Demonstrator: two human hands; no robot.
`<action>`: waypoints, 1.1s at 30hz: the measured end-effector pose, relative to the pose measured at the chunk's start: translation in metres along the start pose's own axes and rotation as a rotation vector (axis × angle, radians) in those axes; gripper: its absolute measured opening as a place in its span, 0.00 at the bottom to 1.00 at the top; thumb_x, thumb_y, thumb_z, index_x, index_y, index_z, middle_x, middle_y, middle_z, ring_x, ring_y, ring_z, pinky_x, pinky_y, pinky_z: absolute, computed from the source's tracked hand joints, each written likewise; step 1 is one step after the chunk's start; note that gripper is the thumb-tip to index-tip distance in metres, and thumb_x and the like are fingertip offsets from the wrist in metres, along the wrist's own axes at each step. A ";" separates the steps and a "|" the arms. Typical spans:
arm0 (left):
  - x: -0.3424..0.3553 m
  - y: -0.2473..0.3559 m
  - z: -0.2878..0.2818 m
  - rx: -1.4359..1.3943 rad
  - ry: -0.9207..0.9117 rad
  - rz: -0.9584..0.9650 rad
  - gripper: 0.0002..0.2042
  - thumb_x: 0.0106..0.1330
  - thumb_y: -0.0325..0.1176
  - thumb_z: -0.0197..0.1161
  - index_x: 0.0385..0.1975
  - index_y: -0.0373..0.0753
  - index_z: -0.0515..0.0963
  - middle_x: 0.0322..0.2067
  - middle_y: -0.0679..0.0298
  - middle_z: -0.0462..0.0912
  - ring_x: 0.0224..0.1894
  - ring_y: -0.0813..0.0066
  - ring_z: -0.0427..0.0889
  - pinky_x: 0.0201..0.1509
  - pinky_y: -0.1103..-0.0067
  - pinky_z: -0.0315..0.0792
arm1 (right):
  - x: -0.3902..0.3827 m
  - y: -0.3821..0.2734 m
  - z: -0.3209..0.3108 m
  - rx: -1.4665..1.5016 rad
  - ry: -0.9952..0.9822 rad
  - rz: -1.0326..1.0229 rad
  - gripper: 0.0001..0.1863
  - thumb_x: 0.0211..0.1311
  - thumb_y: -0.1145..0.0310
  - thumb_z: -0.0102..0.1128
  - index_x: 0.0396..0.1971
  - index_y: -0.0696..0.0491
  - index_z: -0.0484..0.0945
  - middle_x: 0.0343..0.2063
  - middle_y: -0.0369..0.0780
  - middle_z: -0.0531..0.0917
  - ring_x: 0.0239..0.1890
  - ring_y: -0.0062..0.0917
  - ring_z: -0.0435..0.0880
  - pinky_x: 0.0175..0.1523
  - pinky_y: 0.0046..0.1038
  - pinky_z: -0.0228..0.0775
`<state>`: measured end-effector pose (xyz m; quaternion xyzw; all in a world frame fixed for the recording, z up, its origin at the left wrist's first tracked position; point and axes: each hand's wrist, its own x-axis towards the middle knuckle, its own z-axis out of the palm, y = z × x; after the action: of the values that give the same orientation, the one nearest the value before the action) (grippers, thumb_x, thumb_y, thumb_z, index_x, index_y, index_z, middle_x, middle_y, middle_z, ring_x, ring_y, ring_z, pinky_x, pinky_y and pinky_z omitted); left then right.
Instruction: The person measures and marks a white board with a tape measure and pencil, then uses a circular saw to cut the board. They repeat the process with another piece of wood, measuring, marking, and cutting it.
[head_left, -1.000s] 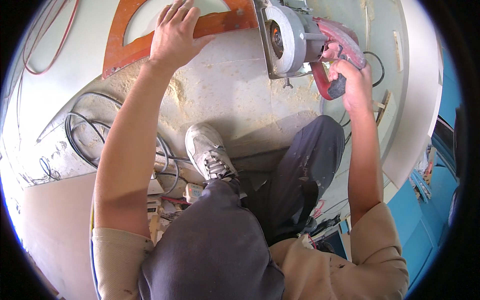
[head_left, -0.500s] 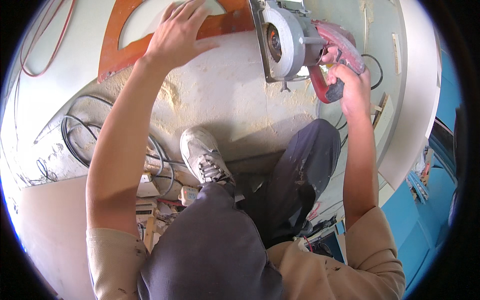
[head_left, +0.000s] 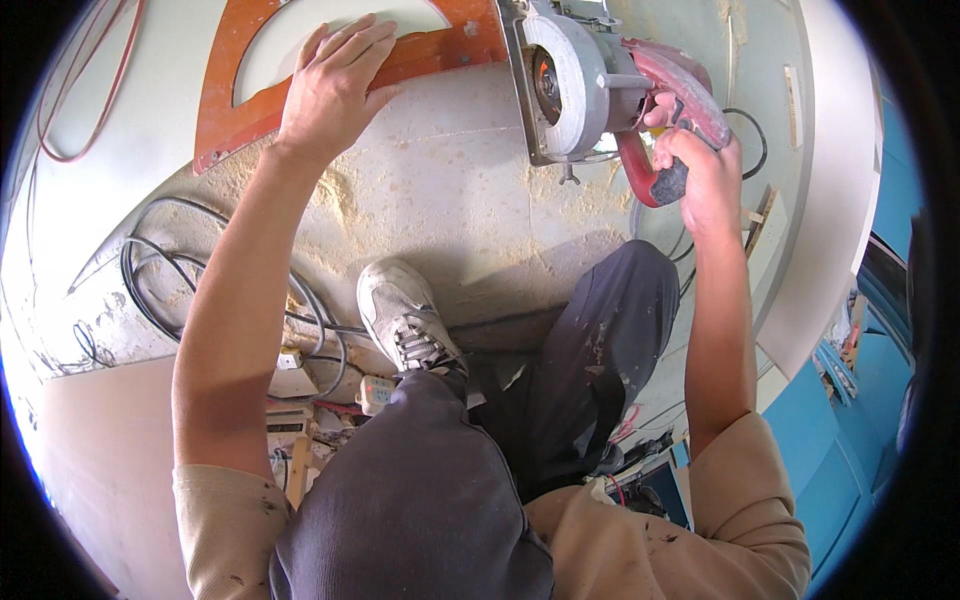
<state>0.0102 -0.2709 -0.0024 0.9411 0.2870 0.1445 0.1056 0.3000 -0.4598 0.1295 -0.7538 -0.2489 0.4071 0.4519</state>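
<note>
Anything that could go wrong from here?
The orange triangular guide could shift, as only the left hand appears to rest on it; the circular saw in the right hand might then wander.
The loose black cable beside the sneaker could snag that foot.
Scattered sawdust might make footing slippery.

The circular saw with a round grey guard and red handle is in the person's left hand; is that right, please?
Not quite: the head view shows the circular saw, with its round grey guard and red handle, in the person's right hand.
</note>
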 end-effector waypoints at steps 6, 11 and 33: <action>0.004 0.001 -0.003 -0.040 0.043 -0.021 0.28 0.53 0.40 0.73 0.55 0.43 0.74 0.61 0.62 0.72 0.66 0.65 0.65 0.71 0.65 0.58 | 0.002 0.001 -0.001 0.015 -0.042 0.002 0.20 0.51 0.81 0.49 0.46 0.65 0.74 0.33 0.41 0.80 0.24 0.17 0.71 0.31 0.23 0.66; 0.002 -0.002 0.002 -0.013 0.028 -0.014 0.27 0.54 0.40 0.72 0.54 0.42 0.75 0.60 0.63 0.72 0.66 0.67 0.65 0.71 0.65 0.58 | 0.001 0.000 0.002 0.010 -0.019 0.002 0.20 0.51 0.81 0.48 0.46 0.65 0.74 0.34 0.41 0.80 0.24 0.17 0.71 0.31 0.23 0.66; 0.001 0.001 0.003 0.010 0.065 -0.070 0.28 0.53 0.40 0.73 0.55 0.42 0.74 0.61 0.59 0.70 0.66 0.61 0.65 0.70 0.65 0.59 | 0.003 0.003 0.002 0.049 -0.013 -0.018 0.17 0.50 0.80 0.50 0.42 0.63 0.77 0.30 0.41 0.81 0.22 0.16 0.72 0.29 0.21 0.65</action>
<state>0.0126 -0.2713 -0.0051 0.9258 0.3238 0.1695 0.0963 0.3001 -0.4585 0.1253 -0.7376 -0.2486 0.4139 0.4722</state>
